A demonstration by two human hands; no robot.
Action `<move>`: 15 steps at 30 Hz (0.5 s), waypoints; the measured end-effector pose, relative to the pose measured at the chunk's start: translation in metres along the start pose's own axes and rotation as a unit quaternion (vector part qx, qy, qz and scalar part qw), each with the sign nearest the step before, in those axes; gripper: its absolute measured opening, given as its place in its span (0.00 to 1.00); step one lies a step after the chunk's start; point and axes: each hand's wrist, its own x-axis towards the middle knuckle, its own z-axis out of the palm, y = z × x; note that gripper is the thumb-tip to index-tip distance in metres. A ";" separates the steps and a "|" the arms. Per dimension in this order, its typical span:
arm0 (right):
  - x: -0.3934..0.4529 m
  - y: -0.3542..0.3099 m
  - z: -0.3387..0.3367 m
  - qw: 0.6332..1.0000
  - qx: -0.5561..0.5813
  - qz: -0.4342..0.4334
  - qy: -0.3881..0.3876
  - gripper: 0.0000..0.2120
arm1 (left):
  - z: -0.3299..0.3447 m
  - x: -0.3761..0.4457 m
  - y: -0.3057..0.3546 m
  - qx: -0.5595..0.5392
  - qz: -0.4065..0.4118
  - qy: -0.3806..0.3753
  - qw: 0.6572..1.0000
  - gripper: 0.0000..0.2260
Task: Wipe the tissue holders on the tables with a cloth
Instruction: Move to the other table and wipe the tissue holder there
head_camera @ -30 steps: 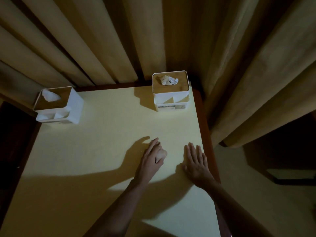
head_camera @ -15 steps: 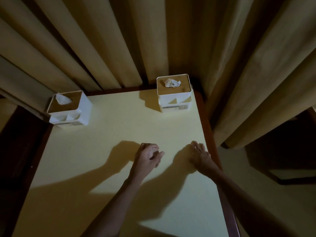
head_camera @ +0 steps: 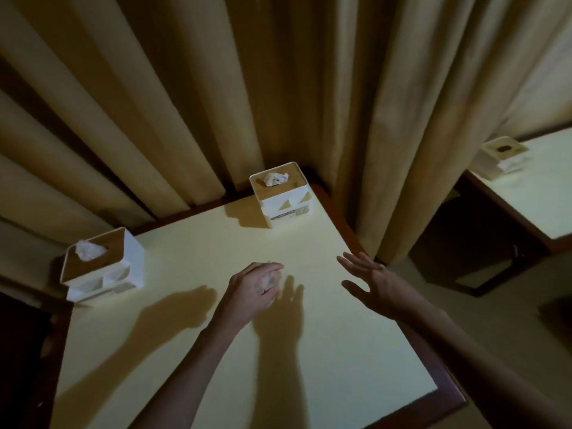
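No text, brand, number or sign is legible anywhere. The far tissue holder (head_camera: 284, 196) carries a pale strip, perhaps a label, low on its near face, too blurred and dim to read. The left tissue holder (head_camera: 102, 267) and the one on the right-hand table (head_camera: 502, 156) show no markings that can be made out.
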 end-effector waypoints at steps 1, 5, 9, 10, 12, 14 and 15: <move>-0.011 -0.005 -0.002 1.000 -0.009 0.009 0.015 0.30 | -0.003 0.001 0.004 0.002 0.020 -0.012 1.000 0.19; -0.056 -0.020 -0.013 0.997 -0.029 0.039 0.059 0.35 | -0.010 0.009 0.027 0.017 0.071 -0.069 0.995 0.19; -0.098 -0.036 -0.032 0.995 -0.051 0.049 0.063 0.31 | -0.006 0.014 0.062 0.021 0.123 -0.137 0.983 0.15; -0.107 -0.039 -0.035 0.995 -0.066 0.054 0.060 0.30 | -0.003 0.014 0.070 0.021 0.145 -0.147 0.978 0.15; -0.124 -0.041 -0.039 0.992 -0.089 0.064 0.055 0.30 | 0.002 0.013 0.087 0.014 0.183 -0.159 0.970 0.14; -0.141 -0.042 -0.042 0.990 -0.109 0.062 0.066 0.30 | 0.010 0.012 0.102 0.007 0.210 -0.171 0.963 0.14; -0.149 -0.042 -0.045 0.989 -0.116 0.065 0.071 0.31 | 0.014 0.012 0.110 0.005 0.222 -0.178 0.959 0.14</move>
